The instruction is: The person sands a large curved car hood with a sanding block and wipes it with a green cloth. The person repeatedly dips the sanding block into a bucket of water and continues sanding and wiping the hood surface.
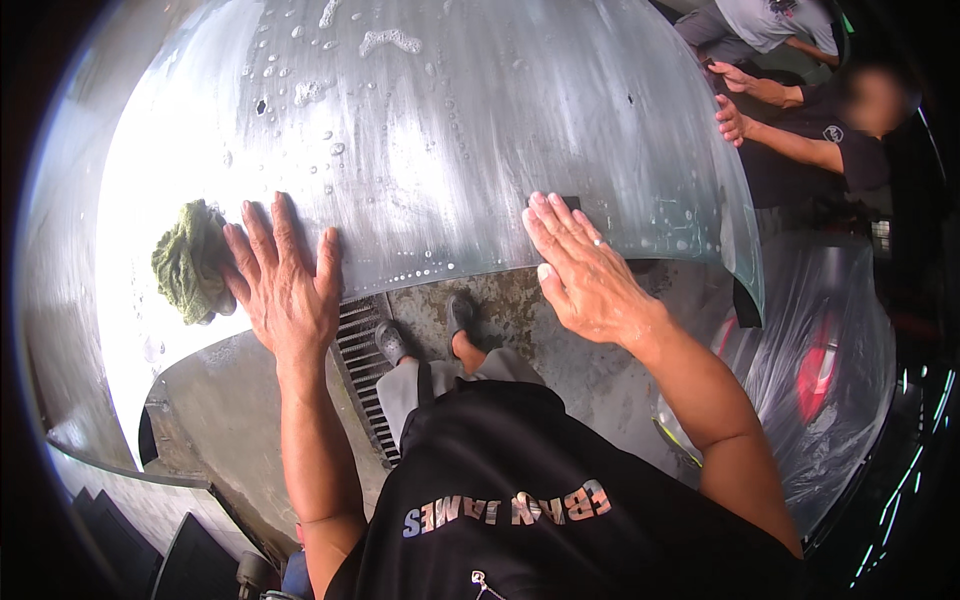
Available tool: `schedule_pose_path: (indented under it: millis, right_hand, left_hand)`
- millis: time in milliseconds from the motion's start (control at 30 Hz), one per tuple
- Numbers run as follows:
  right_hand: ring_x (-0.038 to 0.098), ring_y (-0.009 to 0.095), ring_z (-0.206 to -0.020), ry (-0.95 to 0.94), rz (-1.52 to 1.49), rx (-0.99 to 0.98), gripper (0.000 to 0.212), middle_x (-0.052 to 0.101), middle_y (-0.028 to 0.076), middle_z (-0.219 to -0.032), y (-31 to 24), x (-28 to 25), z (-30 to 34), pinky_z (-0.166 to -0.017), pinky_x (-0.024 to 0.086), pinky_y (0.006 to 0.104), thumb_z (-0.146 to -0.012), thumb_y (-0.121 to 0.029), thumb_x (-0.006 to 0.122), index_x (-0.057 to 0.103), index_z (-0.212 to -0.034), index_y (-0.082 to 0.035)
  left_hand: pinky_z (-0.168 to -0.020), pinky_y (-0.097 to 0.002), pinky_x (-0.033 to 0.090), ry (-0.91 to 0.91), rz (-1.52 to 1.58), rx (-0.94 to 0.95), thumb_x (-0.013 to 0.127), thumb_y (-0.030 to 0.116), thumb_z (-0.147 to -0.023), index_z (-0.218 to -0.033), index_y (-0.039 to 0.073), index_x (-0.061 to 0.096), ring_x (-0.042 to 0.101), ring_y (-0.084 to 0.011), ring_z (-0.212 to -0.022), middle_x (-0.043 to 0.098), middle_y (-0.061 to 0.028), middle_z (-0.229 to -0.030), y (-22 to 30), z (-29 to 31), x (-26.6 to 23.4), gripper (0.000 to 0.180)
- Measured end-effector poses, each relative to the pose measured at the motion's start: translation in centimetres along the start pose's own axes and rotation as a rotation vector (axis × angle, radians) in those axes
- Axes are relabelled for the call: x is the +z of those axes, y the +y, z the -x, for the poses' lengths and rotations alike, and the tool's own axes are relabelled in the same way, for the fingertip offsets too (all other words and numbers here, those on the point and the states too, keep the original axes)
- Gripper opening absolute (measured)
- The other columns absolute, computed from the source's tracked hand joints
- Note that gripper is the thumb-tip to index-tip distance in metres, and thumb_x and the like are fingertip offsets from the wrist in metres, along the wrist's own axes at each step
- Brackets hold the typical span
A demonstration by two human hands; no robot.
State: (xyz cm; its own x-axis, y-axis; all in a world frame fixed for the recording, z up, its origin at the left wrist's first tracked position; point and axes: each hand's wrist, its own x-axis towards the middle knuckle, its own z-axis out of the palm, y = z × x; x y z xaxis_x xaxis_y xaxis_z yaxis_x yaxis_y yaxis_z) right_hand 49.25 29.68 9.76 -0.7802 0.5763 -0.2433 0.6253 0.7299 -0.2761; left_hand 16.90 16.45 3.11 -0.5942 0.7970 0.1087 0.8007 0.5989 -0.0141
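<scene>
A large curved, silvery car panel [440, 150], wet and streaked with foam, spreads out in front of me. My left hand [285, 275] lies flat on it near the close edge, fingers spread. Bunched against the outer side of that hand is a damp green cloth [190, 263]. Farther right, my right hand [590, 270] has its fingers straight and pressed together over a small dark flat piece [572, 202]. Only a corner of this piece shows past the fingertips; the rest is hidden, so its kind is unclear.
At the right, a person [800, 150] in dark clothes holds both hands by the panel's far side; another person [770, 25] is behind. Clear plastic sheeting [830, 380] covers something red and grey. A floor grate [365, 370] runs beside my feet on wet concrete.
</scene>
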Motion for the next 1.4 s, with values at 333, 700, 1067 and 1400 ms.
schedule_pose_path:
  millis: [333,700,1067,1400]
  right_hand:
    - [0.021,0.036,-0.163,-0.001,-0.032,0.041,0.065,0.023,0.020,-0.175,-1.4,1.2,1.1,-0.133,0.020,0.0543,-0.106,-0.022,0.042,0.030,-0.165,0.001]
    - [0.021,0.032,-0.163,0.069,-0.037,0.078,0.063,0.023,0.017,-0.176,-0.3,1.8,-0.8,-0.133,0.017,0.0534,-0.111,-0.030,0.037,0.028,-0.167,-0.003]
    - [0.012,0.035,-0.165,-0.041,0.007,0.088,0.070,0.017,0.016,-0.177,0.8,1.5,2.4,-0.135,0.013,0.0512,-0.112,-0.042,0.035,0.019,-0.170,-0.005]
    - [0.017,0.034,-0.164,-0.011,-0.122,0.098,0.063,0.023,0.016,-0.176,1.6,0.1,0.7,-0.134,0.015,0.0517,-0.108,-0.023,0.037,0.029,-0.167,-0.003]
  left_hand:
    - [-0.130,-0.0639,0.011,-0.062,-0.004,-0.004,0.041,0.070,-0.104,-0.169,0.022,0.031,0.010,-0.0393,-0.165,0.022,-0.0142,-0.177,0.3,-0.1,-0.5,0.082]
    - [-0.130,-0.0631,0.012,-0.038,-0.029,-0.007,0.039,0.072,-0.104,-0.170,0.026,0.029,0.012,-0.0385,-0.164,0.022,-0.0120,-0.177,0.2,-0.4,0.0,0.081]
    - [-0.129,-0.0640,0.011,-0.047,-0.002,-0.005,0.037,0.073,-0.104,-0.170,0.024,0.027,0.010,-0.0381,-0.165,0.021,-0.0127,-0.177,0.3,-0.4,-0.1,0.083]
    - [-0.130,-0.0627,0.011,-0.034,0.002,-0.018,0.041,0.070,-0.104,-0.170,0.026,0.029,0.011,-0.0378,-0.165,0.023,-0.0121,-0.177,0.3,-0.3,0.0,0.080]
